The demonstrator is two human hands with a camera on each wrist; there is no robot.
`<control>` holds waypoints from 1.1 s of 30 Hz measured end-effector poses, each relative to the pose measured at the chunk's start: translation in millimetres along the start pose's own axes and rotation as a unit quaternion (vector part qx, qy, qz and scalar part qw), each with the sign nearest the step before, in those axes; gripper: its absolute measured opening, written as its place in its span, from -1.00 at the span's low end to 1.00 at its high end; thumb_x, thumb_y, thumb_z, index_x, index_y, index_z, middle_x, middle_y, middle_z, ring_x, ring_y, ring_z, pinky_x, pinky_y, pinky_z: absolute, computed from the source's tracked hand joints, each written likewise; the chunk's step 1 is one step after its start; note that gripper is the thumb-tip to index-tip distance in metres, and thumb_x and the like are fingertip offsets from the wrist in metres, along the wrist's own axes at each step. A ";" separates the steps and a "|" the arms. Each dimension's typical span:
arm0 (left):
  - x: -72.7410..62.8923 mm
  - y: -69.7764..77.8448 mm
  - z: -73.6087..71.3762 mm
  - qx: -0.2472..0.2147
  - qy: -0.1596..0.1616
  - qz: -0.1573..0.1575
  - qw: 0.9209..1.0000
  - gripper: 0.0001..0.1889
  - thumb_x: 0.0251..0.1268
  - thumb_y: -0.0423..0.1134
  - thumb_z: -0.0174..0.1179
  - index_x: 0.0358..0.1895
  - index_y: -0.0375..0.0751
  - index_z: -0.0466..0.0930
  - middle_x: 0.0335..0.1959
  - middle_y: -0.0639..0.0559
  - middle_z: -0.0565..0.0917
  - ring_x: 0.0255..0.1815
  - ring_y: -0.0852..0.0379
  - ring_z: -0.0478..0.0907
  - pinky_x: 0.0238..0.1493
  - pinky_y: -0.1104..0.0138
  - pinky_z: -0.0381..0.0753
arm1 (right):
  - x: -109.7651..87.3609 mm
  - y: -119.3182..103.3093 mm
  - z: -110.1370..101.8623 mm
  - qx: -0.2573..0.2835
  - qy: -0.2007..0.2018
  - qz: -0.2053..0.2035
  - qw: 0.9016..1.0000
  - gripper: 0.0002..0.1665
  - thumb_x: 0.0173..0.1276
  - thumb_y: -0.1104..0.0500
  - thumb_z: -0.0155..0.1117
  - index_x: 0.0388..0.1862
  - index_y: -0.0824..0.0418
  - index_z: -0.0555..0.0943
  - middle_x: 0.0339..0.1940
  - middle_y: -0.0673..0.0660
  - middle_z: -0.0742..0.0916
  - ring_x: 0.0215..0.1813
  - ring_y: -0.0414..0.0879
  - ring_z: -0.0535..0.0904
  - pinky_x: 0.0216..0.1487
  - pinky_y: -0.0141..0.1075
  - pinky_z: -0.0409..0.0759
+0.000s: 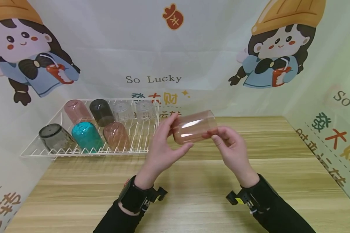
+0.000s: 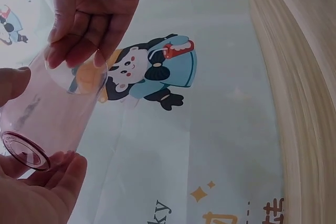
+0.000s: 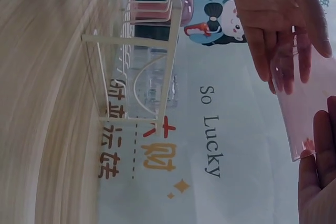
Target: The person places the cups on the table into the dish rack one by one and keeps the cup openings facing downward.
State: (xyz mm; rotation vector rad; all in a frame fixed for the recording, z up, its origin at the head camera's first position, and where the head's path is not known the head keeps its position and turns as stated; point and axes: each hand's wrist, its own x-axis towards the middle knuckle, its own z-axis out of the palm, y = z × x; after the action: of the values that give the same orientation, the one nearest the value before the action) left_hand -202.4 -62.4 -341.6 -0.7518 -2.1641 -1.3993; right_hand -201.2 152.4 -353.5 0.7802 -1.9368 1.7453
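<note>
A clear pink tumbler point(image 1: 193, 127) is held on its side above the wooden table, between both hands. My left hand point(image 1: 162, 147) grips it at the base end, with fingers behind and thumb below. At the open end, my right hand point(image 1: 232, 149) pinches the rim between thumb and fingers. The left wrist view shows the round base of the tumbler point(image 2: 52, 108) near my left hand point(image 2: 44, 195). In the right wrist view, fingers of my left hand point(image 3: 283, 11) show through the tumbler wall.
On the left stands a white wire rack point(image 1: 143, 150) with upside-down cups: a teal cup point(image 1: 87, 137), a black cup point(image 1: 101, 112), a grey cup point(image 1: 56, 138), two pinkish ones and two clear ones. A printed cloth point(image 1: 207, 64) hangs behind the table point(image 1: 192, 194).
</note>
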 end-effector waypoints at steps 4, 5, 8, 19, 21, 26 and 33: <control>-0.7 1.6 0.0 -0.034 0.015 -0.003 0.999 -0.10 -0.06 -0.44 0.54 0.44 -0.29 0.30 0.22 -0.22 0.51 0.12 -0.08 0.53 0.17 0.25 0.64 | -1.6 0.5 1.0 0.011 -0.008 0.013 1.000 -0.86 0.44 0.49 0.10 -0.10 0.56 0.55 -0.19 -0.23 0.77 -0.05 -0.31 0.70 0.05 -0.45 0.65; -0.9 2.2 -0.6 -0.038 0.019 -0.005 0.999 -0.11 -0.07 -0.45 0.54 0.43 -0.29 0.32 0.21 -0.21 0.52 0.10 -0.06 0.53 0.15 0.25 0.65 | -2.0 0.8 1.1 0.013 -0.011 0.014 1.000 -0.86 0.44 0.49 0.09 -0.09 0.56 0.55 -0.18 -0.22 0.76 -0.05 -0.31 0.70 0.06 -0.46 0.65; -1.3 3.5 -2.7 -0.035 0.025 -0.008 0.999 -0.14 -0.06 -0.42 0.54 0.41 -0.29 0.35 0.20 -0.19 0.53 0.06 0.00 0.53 0.10 0.25 0.67 | -2.6 2.3 0.4 0.023 -0.021 0.007 1.000 -0.82 0.43 0.52 0.07 -0.03 0.57 0.53 -0.13 -0.20 0.76 0.00 -0.29 0.69 0.09 -0.45 0.63; -1.6 1.6 -10.9 -0.014 0.033 -0.007 0.999 -0.17 -0.07 -0.37 0.56 0.38 -0.23 0.40 0.15 -0.17 0.55 0.01 0.06 0.52 0.04 0.28 0.69 | -0.7 5.1 -8.6 0.005 -0.015 -0.027 1.000 -0.51 0.33 0.57 0.08 0.26 0.54 0.41 0.21 -0.15 0.64 0.28 -0.22 0.51 0.35 -0.40 0.40; -1.8 2.0 -12.3 -0.013 0.034 -0.008 0.999 -0.17 -0.07 -0.38 0.56 0.38 -0.24 0.40 0.14 -0.18 0.54 0.00 0.05 0.52 0.04 0.27 0.69 | 0.2 5.6 -10.0 0.003 -0.016 -0.034 0.999 -0.45 0.31 0.58 0.10 0.31 0.52 0.40 0.26 -0.12 0.62 0.33 -0.20 0.49 0.38 -0.38 0.37; -1.7 3.9 -15.6 -0.011 0.031 -0.009 0.999 -0.14 -0.08 -0.40 0.56 0.39 -0.30 0.37 0.15 -0.21 0.54 0.01 0.02 0.52 0.06 0.27 0.69 | 1.1 8.6 -13.2 -0.007 -0.028 -0.045 0.999 -0.33 0.25 0.59 0.14 0.38 0.47 0.37 0.36 -0.02 0.58 0.41 -0.17 0.42 0.44 -0.36 0.30; 0.6 5.4 -22.8 0.006 0.023 -0.010 1.000 -0.14 -0.07 -0.37 0.55 0.39 -0.34 0.36 0.12 -0.21 0.55 0.00 0.01 0.53 0.07 0.25 0.69 | 0.1 11.0 -16.2 -0.026 -0.036 -0.042 0.998 -0.25 0.22 0.59 0.17 0.43 0.40 0.34 0.41 0.02 0.55 0.45 -0.18 0.38 0.48 -0.37 0.26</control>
State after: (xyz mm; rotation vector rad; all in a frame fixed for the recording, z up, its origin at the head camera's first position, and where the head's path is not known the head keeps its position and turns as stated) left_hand -197.5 -81.5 -328.9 -0.6870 -2.1490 -1.3986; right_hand -209.5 169.0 -359.7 0.9027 -1.9575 1.6337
